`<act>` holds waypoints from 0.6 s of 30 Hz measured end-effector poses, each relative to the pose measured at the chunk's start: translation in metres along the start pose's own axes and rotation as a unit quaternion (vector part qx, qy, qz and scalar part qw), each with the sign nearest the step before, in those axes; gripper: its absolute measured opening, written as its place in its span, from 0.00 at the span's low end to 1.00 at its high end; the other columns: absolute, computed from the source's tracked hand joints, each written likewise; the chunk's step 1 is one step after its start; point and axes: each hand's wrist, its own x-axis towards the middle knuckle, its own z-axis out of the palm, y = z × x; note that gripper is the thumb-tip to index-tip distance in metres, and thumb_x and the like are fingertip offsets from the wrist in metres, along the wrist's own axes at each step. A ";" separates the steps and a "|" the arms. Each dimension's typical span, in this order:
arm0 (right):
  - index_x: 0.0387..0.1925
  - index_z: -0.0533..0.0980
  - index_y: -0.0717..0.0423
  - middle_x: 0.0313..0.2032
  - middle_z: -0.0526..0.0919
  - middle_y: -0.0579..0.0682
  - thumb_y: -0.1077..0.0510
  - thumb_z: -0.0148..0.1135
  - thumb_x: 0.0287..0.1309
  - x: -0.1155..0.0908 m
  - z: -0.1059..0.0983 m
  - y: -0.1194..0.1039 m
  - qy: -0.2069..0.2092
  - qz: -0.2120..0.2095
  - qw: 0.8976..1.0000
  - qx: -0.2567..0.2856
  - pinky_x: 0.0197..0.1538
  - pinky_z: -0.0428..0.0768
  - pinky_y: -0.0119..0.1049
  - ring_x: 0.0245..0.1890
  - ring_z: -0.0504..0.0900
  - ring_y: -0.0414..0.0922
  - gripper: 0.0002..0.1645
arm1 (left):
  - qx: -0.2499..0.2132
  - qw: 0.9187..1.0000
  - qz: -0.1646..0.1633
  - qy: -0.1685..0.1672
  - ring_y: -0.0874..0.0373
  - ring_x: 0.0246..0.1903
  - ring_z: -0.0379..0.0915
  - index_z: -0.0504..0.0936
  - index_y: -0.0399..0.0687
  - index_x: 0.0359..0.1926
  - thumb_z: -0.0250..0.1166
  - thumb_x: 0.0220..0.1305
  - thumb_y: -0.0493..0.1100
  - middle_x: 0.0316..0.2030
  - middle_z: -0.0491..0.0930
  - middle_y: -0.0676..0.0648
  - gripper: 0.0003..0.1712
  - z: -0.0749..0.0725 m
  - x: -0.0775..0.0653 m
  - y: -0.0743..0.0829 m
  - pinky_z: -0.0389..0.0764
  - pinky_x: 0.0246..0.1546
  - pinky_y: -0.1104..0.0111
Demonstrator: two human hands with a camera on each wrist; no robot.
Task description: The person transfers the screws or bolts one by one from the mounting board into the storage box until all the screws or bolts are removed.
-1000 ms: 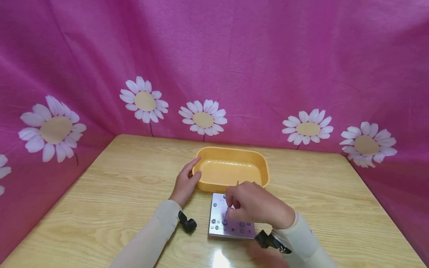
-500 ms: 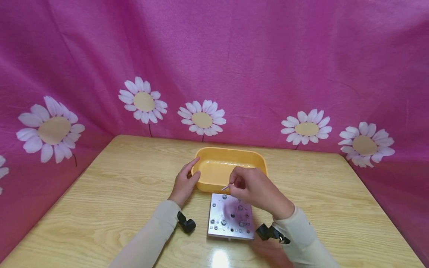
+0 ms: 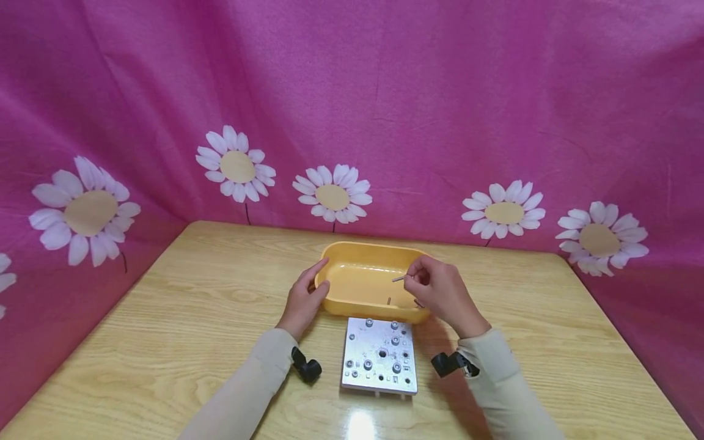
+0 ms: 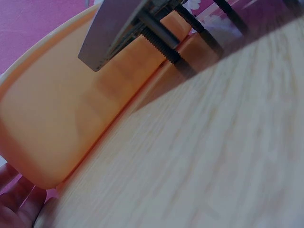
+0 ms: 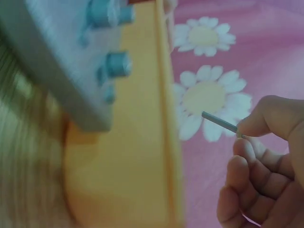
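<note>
My right hand [image 3: 440,293] pinches a thin metal pin [image 5: 219,122] between thumb and forefinger, above the right part of a yellow plastic bin [image 3: 379,313]. The pin sticks out to the left, clear of the bin floor. Around the bin's left end, my left hand [image 3: 304,300] grips the rim, its fingertips partly hidden. In front of the bin stands a square metal plate [image 3: 370,348] with several socket-head screws and open holes on top. Threaded screw shanks [image 4: 161,46] poke out under the plate, as the left wrist view shows.
Inside the bin lie a small pin [image 3: 388,300] near the front wall and some small metal pieces [image 3: 419,303] at the front right, partly hidden. The wooden table [image 3: 231,281] reaches back to a pink flowered cloth [image 3: 418,122].
My right hand has lifted from the plate with the pin and moved back and right over the bin, uncovering the plate's top. The left hand stays at the bin's left end.
</note>
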 end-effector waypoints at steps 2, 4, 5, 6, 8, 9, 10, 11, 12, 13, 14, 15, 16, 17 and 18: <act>0.29 0.76 0.54 0.21 0.76 0.46 0.61 0.63 0.52 0.002 0.001 0.006 0.010 0.010 1.000 -0.002 0.24 0.72 0.32 0.20 0.73 0.41 0.03 | 0.000 1.000 0.001 0.000 0.57 0.64 0.62 0.71 0.66 0.66 0.58 0.66 0.43 0.65 0.66 0.53 0.28 0.000 0.000 0.000 0.66 0.64 0.62; 0.29 0.77 0.55 0.22 0.76 0.46 0.60 0.63 0.52 0.003 0.003 0.012 0.020 0.016 1.000 -0.006 0.26 0.72 0.32 0.23 0.73 0.42 0.03 | 0.001 1.000 0.001 0.000 0.57 0.64 0.62 0.71 0.66 0.66 0.58 0.66 0.43 0.65 0.66 0.52 0.28 0.000 0.000 0.000 0.66 0.64 0.62; 0.29 0.77 0.55 0.22 0.76 0.46 0.60 0.63 0.52 0.004 0.005 0.015 0.023 0.019 1.000 -0.008 0.27 0.72 0.32 0.24 0.73 0.42 0.03 | 0.001 1.000 0.002 0.000 0.57 0.64 0.62 0.71 0.66 0.66 0.58 0.66 0.43 0.65 0.66 0.52 0.28 0.000 0.000 0.000 0.66 0.64 0.62; 0.29 0.77 0.56 0.22 0.77 0.47 0.60 0.63 0.52 0.005 0.006 0.018 0.026 0.022 0.999 -0.008 0.28 0.73 0.32 0.24 0.73 0.42 0.03 | 0.001 1.000 0.001 -0.001 0.57 0.64 0.62 0.71 0.66 0.66 0.58 0.66 0.43 0.65 0.66 0.53 0.28 0.000 0.000 0.000 0.66 0.64 0.62; 0.29 0.77 0.56 0.23 0.77 0.47 0.60 0.63 0.52 0.005 0.009 0.023 0.029 0.030 0.999 -0.009 0.29 0.73 0.32 0.25 0.73 0.42 0.03 | 0.001 1.000 0.000 -0.002 0.57 0.64 0.62 0.71 0.67 0.66 0.57 0.67 0.43 0.66 0.66 0.53 0.28 -0.001 0.000 0.001 0.66 0.64 0.61; 0.30 0.77 0.56 0.23 0.76 0.47 0.60 0.63 0.52 0.005 0.011 0.025 0.031 0.033 0.999 -0.009 0.29 0.72 0.33 0.25 0.72 0.43 0.04 | 0.000 1.000 -0.001 -0.002 0.57 0.64 0.62 0.71 0.67 0.66 0.57 0.67 0.43 0.66 0.66 0.53 0.28 -0.001 0.000 0.001 0.66 0.64 0.61; 0.30 0.77 0.56 0.23 0.76 0.47 0.60 0.63 0.52 0.006 0.012 0.027 0.033 0.034 0.999 -0.010 0.29 0.72 0.33 0.25 0.72 0.43 0.04 | -0.001 1.000 -0.001 -0.003 0.57 0.64 0.62 0.71 0.67 0.66 0.58 0.66 0.43 0.66 0.66 0.53 0.28 -0.001 0.000 0.001 0.67 0.64 0.61; 0.30 0.77 0.56 0.23 0.76 0.47 0.60 0.63 0.52 0.006 0.013 0.029 0.034 0.036 0.999 -0.011 0.29 0.72 0.33 0.25 0.72 0.43 0.04 | -0.001 1.000 -0.002 -0.003 0.57 0.64 0.62 0.71 0.67 0.66 0.58 0.66 0.43 0.66 0.66 0.53 0.28 -0.001 0.000 0.001 0.67 0.64 0.61; 0.30 0.76 0.56 0.22 0.76 0.47 0.60 0.63 0.51 0.006 0.014 0.031 0.037 0.035 0.999 -0.011 0.29 0.72 0.33 0.25 0.72 0.43 0.04 | -0.001 1.000 -0.002 -0.003 0.57 0.64 0.63 0.71 0.67 0.66 0.58 0.66 0.43 0.65 0.66 0.53 0.28 -0.001 0.000 0.001 0.67 0.63 0.61; 0.30 0.76 0.56 0.22 0.76 0.47 0.61 0.63 0.51 0.006 0.015 0.033 0.038 0.035 0.999 -0.011 0.28 0.72 0.33 0.24 0.72 0.43 0.04 | -0.001 1.000 -0.001 -0.003 0.57 0.64 0.63 0.71 0.67 0.66 0.58 0.66 0.43 0.65 0.66 0.53 0.28 -0.001 0.000 0.001 0.67 0.63 0.61; 0.30 0.76 0.56 0.22 0.76 0.47 0.61 0.63 0.51 0.006 0.016 0.034 0.039 0.033 0.999 -0.011 0.28 0.72 0.32 0.24 0.72 0.42 0.04 | -0.001 1.000 -0.001 -0.003 0.57 0.63 0.63 0.71 0.67 0.66 0.58 0.66 0.43 0.65 0.66 0.53 0.28 -0.001 0.000 0.001 0.67 0.63 0.61; 0.30 0.76 0.56 0.22 0.76 0.47 0.61 0.62 0.51 0.006 0.017 0.036 0.039 0.031 0.999 -0.011 0.27 0.72 0.32 0.23 0.73 0.42 0.03 | -0.001 1.000 0.000 -0.003 0.57 0.63 0.63 0.71 0.67 0.66 0.58 0.66 0.43 0.65 0.66 0.53 0.28 0.000 0.000 0.001 0.67 0.63 0.62; 0.30 0.76 0.55 0.22 0.76 0.47 0.61 0.62 0.51 0.006 0.018 0.037 0.037 0.029 0.999 -0.014 0.27 0.72 0.32 0.23 0.73 0.42 0.03 | -0.002 1.000 0.000 -0.004 0.57 0.63 0.63 0.71 0.67 0.66 0.58 0.66 0.43 0.65 0.66 0.53 0.28 0.000 0.000 0.001 0.67 0.63 0.62; 0.30 0.76 0.55 0.22 0.76 0.46 0.61 0.62 0.50 0.006 0.019 0.038 0.034 0.027 0.999 -0.020 0.27 0.72 0.32 0.23 0.73 0.42 0.03 | -0.002 1.000 0.001 -0.004 0.57 0.63 0.63 0.71 0.67 0.66 0.58 0.66 0.43 0.65 0.66 0.53 0.28 0.000 0.000 0.001 0.67 0.63 0.62; 0.30 0.75 0.55 0.22 0.76 0.46 0.61 0.62 0.50 0.006 0.021 0.040 0.032 0.026 0.999 -0.028 0.28 0.72 0.33 0.23 0.72 0.42 0.04 | -0.004 1.000 0.002 -0.005 0.56 0.63 0.63 0.71 0.66 0.66 0.58 0.66 0.43 0.65 0.66 0.53 0.28 0.000 -0.001 0.001 0.67 0.63 0.62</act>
